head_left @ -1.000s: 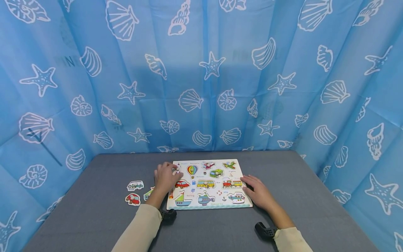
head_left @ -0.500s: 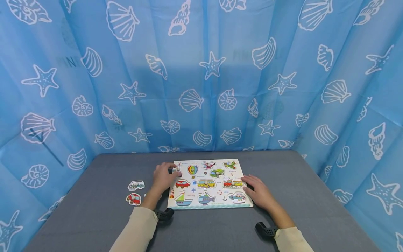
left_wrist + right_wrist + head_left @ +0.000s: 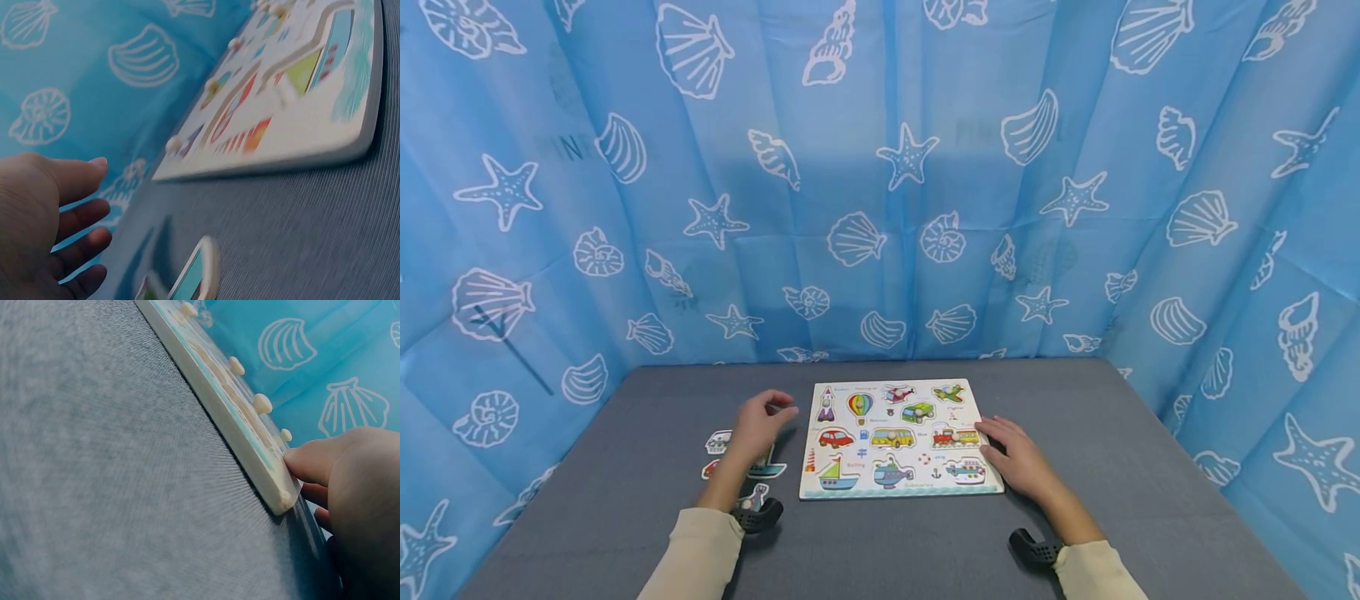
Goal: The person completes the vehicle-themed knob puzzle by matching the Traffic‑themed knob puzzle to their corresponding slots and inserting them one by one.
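A white wooden vehicle puzzle board (image 3: 880, 492) lies on the table, with knobbed pieces showing in it. Its rocket piece (image 3: 826, 406) sits at the top left. My left hand (image 3: 762, 427) is off the board, over loose pieces at its left, fingers loosely bent and holding nothing. Below that hand lies a sailboat piece (image 3: 767, 471), partly hidden; part of this piece (image 3: 195, 275) shows at the bottom of the left wrist view. My right hand (image 3: 1015, 457) rests against the board's right edge, its thumb (image 3: 306, 461) touching the corner area.
Beside the left forearm are a partly covered vehicle piece (image 3: 718, 442), a red piece (image 3: 708, 470) and a greyish piece (image 3: 754, 497). The grey cloth-covered table (image 3: 910, 550) ends at a blue shell-print curtain (image 3: 880, 208).
My left hand has let go of the rocket piece and moved left, off the board and over the loose pieces. My right hand stays at the board's edge.
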